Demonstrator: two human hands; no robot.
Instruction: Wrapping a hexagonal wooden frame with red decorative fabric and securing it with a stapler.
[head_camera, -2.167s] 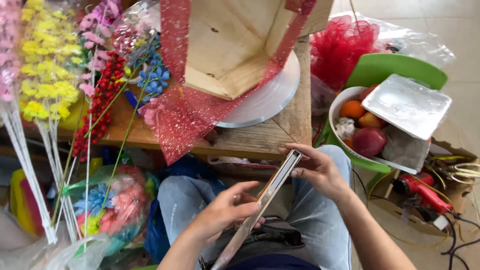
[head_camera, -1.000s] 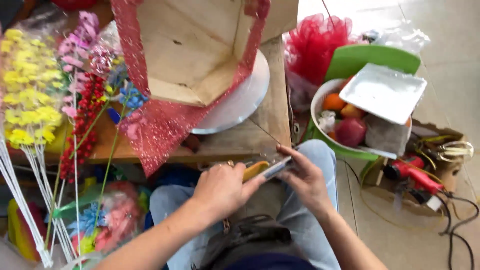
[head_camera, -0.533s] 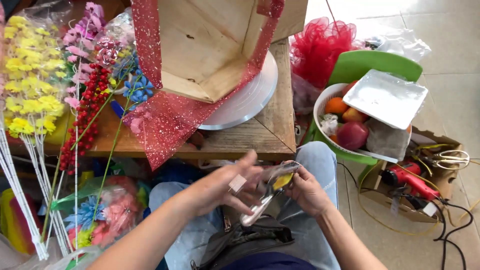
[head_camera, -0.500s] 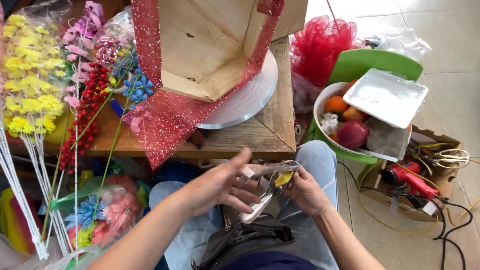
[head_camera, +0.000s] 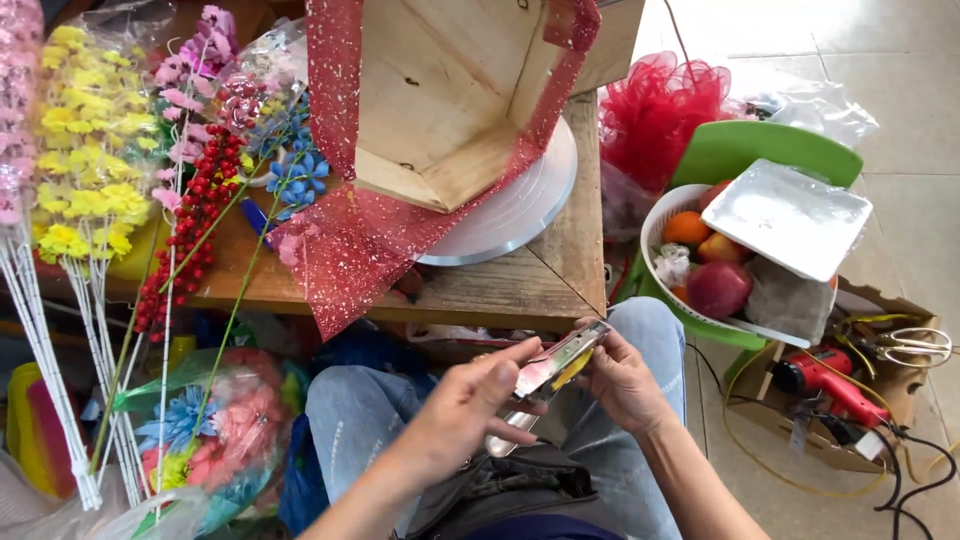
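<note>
Metal stapler (head_camera: 548, 372) sits over the lap, gripped at both ends: left hand (head_camera: 468, 408) clasps its lower body, right hand (head_camera: 622, 376) pinches its upper tip. Wooden table (head_camera: 520, 285) just beyond; fruit basket (head_camera: 665, 215) right of the right hand.

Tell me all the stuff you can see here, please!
wooden box: one, pale wood, tilted on the turntable
mesh wrap: one, glittery red, draped around the box
turntable: one, white, on the wooden table
fake flower stems: many, yellow, pink, blue, red berries, left side
net pouf: one, red, behind the basket
fruit basket: one, white, on a green stool, right
foam tray: one, white, on top of the fruit
glue gun: one, red, in a cardboard box
stapler: one, silver, held in both hands
left hand: over the lap
right hand: at the stapler's tip
</note>
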